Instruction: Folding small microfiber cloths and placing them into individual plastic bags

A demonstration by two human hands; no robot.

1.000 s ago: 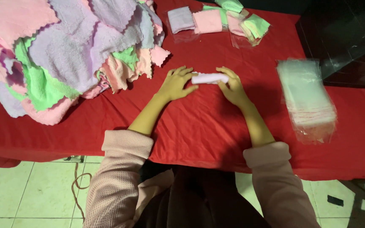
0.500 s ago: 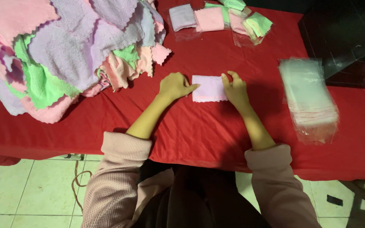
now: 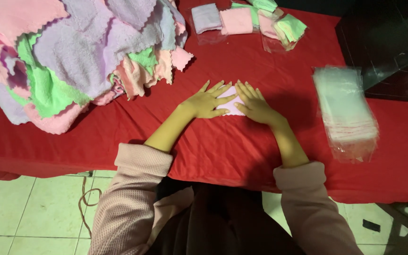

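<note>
While your fingers (image 3: pixel 220 89) lie spread and flat, both hands press down on a small pale pink cloth (image 3: pixel 231 106) in the middle of the red table (image 3: pixel 242 146). Your left hand (image 3: pixel 207 101) covers the cloth's left part, palm down, fingers fanned toward the upper right — nothing gripped, just laid on top. Your right hand (image 3: pixel 253 103) does the same on the right part, fingers splayed and pointing up and to the left, its fingertips just beside those of the left. Only a small patch of the cloth shows between and under the two hands, so its folds are hard to make out.

Further out, a big heap of loose cloths (image 3: pixel 76 52) in pink, lilac and green spills over the table's far left, well apart from your hands. At the far edge sits a row of folded cloths (image 3: pixel 234 20) — grey-lilac, pink, green — some in clear wrapping. To your right lies a stack of clear plastic bags (image 3: pixel 345 111), near the table's right side. Your pinkish-beige sleeves (image 3: pixel 140 163) reach to the table's near edge, with pale floor tiles (image 3: pixel 29 208) below.
</note>
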